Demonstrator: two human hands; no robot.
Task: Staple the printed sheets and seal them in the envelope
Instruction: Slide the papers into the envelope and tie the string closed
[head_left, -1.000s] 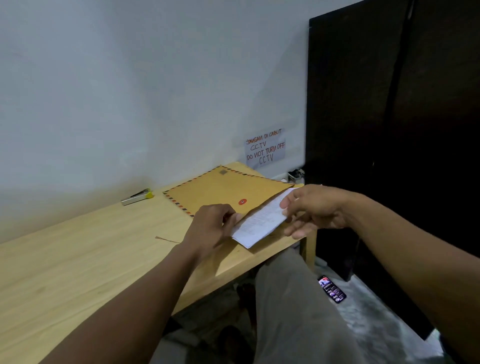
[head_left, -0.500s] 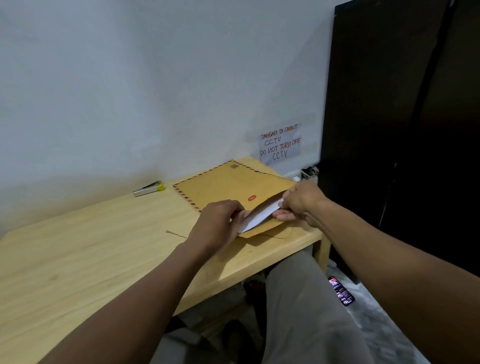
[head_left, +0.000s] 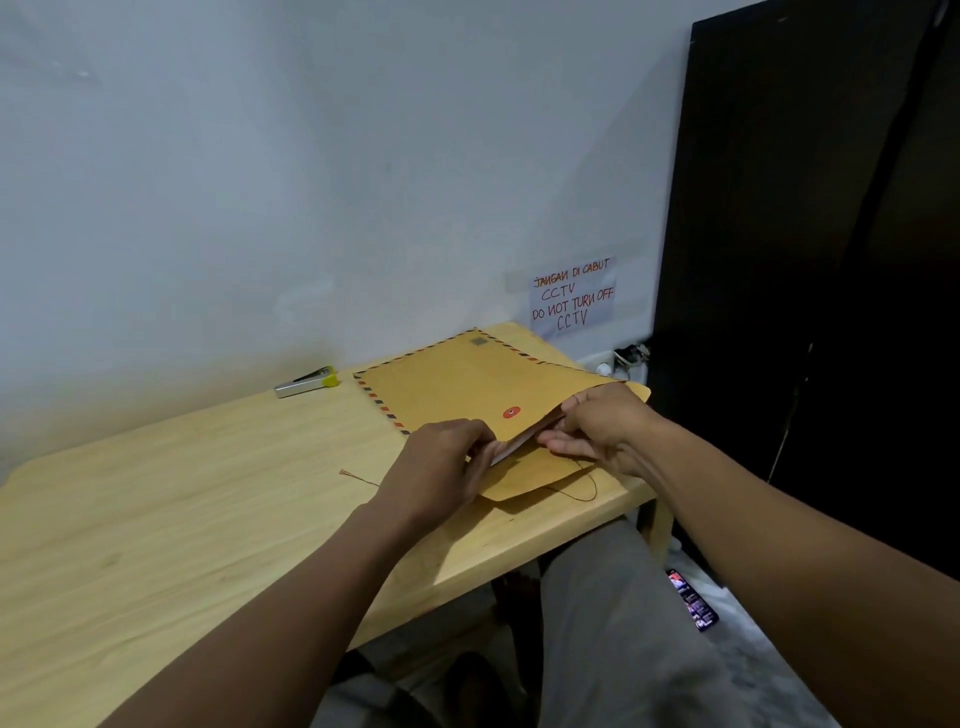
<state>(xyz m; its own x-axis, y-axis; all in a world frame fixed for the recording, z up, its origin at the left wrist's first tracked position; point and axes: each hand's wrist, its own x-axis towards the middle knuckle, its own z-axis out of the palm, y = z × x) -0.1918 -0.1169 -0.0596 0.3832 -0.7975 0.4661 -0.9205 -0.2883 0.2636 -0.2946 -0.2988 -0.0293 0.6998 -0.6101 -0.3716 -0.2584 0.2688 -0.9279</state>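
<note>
While near table (head_left: 519, 535) edge, envelope (head_left: 467, 379) mouth in pinch of left hand (head_left: 441, 467) and right hand (head_left: 602, 426), sheets (head_left: 506, 453) within.

One wide-angle camera, worn on the head, is looking forward and down across the table (head_left: 156, 545) toward the wall (head_left: 311, 156) at 12 o'clock. It is sitting near, with the left hand (head_left: 441, 467) and right hand (head_left: 602, 426) showing just off centre at 5 o'clock.

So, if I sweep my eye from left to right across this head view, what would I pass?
Stapler → loose thread → left hand → red disc on the envelope → right hand → phone.
</note>
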